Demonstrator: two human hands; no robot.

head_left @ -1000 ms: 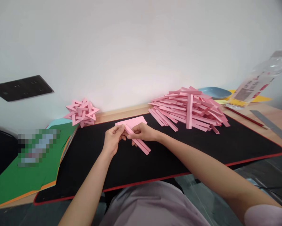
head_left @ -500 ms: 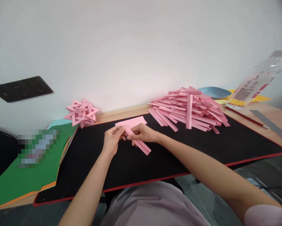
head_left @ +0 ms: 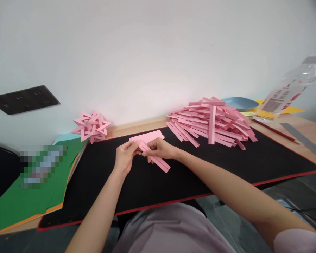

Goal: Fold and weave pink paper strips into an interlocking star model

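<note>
A pink paper strip [head_left: 160, 163], creased along its length, slants between my two hands above the black mat [head_left: 100, 189]. My left hand [head_left: 125, 154] is closed, pinching the strip's far end between thumb and fingers. Farther down it, my right hand [head_left: 160, 149] grips the strip with the thumb on top; some of its fingers are hidden beneath. Just behind my hands lies flat pink paper [head_left: 151, 136] on the mat, partly covered by them. To the right rises a large heap of folded pink strips [head_left: 200, 119].
A pink paper star ball [head_left: 92, 126] stands by the wall at left, beside green paper sheets [head_left: 12, 207]. At right are a blue dish [head_left: 239, 103], a plastic bottle [head_left: 284, 91], a dark red pencil [head_left: 275, 130] and a ruler [head_left: 303, 138].
The strip has turned slightly in my fingers and its lower end has opened flatter, showing the centre crease more. Both hands stay almost where they were.
</note>
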